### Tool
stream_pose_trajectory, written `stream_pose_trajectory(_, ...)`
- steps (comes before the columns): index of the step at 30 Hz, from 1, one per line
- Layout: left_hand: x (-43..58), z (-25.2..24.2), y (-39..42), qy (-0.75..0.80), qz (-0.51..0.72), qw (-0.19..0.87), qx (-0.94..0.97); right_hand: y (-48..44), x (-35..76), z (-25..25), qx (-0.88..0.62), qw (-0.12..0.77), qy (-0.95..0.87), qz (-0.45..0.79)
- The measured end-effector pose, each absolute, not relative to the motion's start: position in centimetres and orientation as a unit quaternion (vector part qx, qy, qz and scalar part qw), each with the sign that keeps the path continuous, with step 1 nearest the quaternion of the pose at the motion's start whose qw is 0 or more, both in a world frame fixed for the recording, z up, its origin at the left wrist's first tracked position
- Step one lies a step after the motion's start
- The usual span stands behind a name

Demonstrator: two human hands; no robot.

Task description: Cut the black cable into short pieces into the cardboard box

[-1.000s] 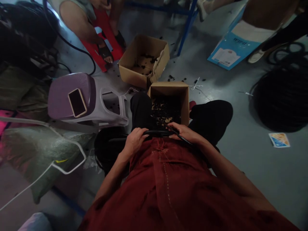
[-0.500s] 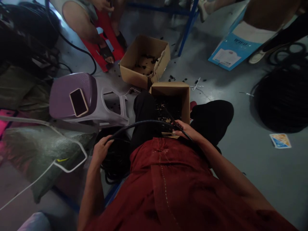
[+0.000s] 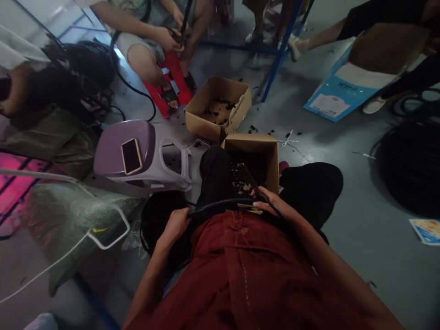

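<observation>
Black tube [image 3: 223, 203] nr box rim [image 3: 250, 209]

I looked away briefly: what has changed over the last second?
The left hand moved leftward, away from the right hand, then partway back; the black tube between them bowed up, then flattened. The tilted view shows more of a co-worker's hands. The right hand still grips a long dark piece; the phone stays on the stool.

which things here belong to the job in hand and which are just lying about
Seem part of the job:
black tube, in the left hand
dark thin piece, in the right hand
nearest cardboard box

Seem just lying about:
phone on the purple stool
blue-and-orange packet on the floor
</observation>
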State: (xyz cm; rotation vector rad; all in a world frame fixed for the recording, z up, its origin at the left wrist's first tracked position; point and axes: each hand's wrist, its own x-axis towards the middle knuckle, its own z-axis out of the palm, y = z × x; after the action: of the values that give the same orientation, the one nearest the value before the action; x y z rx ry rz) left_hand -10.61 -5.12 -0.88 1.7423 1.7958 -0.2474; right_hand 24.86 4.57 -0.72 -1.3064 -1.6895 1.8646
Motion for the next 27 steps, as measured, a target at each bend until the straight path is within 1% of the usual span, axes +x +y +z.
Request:
stream_pose_trajectory(4, -7.0, 2.8, -3.0, 0.639, -0.027, 0.346, 0.687, 4.4, 24.6, -0.5, -0.429, 0.128, -0.602, 0.661)
stream_pose_trajectory(8, -2.2, 4.2, -0.7, 0.548, 0.013, 0.436, 0.713, 4.4, 24.3, -0.5, -0.419, 0.135, -0.616, 0.653)
stream_pose_trajectory(10, 0.1, 3.8, 0.4, 0.506, 0.012, 0.483, 0.715, 4.7, 24.3, -0.6, -0.415, 0.137, -0.631, 0.642)
stream_pose_trajectory(14, 2.9, 2.2, 2.3, 0.481, 0.037, 0.539, 0.691, 5.3, 24.9, -0.9, -0.424, 0.152, -0.652, 0.610)
stream_pose_trajectory(21, 4.8, 1.0, 4.4, 0.420, 0.078, 0.703, 0.569, 5.6, 25.6, -1.7, -0.425, 0.169, -0.674, 0.580)
stream_pose_trajectory(24, 5.7, -0.4, 4.4, 0.437, 0.110, 0.719, 0.529, 5.6, 25.7, -2.4, -0.443, 0.187, -0.674, 0.561)
stream_pose_trajectory(27, 6.0, -2.4, 4.1, 0.491, 0.201, 0.683, 0.502, 5.5, 26.1, -3.4, -0.508, 0.226, -0.637, 0.534)
